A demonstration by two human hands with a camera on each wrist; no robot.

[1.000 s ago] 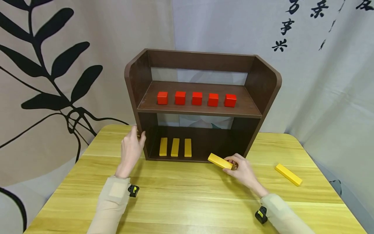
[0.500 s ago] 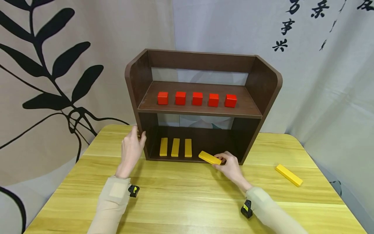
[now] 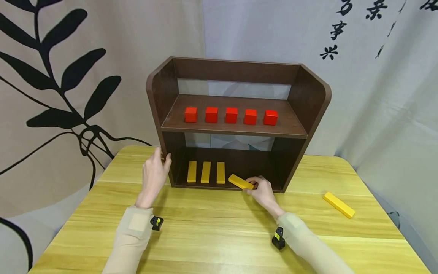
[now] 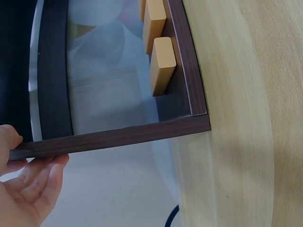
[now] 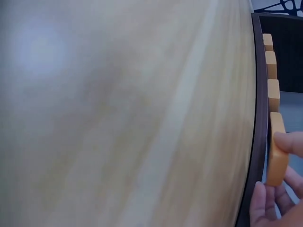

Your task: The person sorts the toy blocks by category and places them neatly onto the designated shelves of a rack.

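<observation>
A dark brown two-level shelf (image 3: 239, 72) stands at the back of the yellow table (image 3: 219, 224). My left hand (image 3: 154, 176) holds its left side panel (image 4: 109, 137), thumb on one face and fingers on the other. My right hand (image 3: 261, 190) pinches a yellow block (image 3: 241, 181) at the front edge of the lower level, lying at a slant. In the right wrist view that block (image 5: 276, 150) sits just past the shelf's front rim. Three yellow blocks (image 3: 206, 172) lie side by side on the lower level. Several red cubes (image 3: 231, 115) line the upper level.
Another yellow block (image 3: 338, 204) lies loose on the table at the right. A curtain with a black leaf print hangs behind on the left, and a pale one with black characters on the right.
My right hand has carried the yellow block left and forward from the table in front of the shelf onto the lower level's front edge. The left hand has stayed on the side panel.
</observation>
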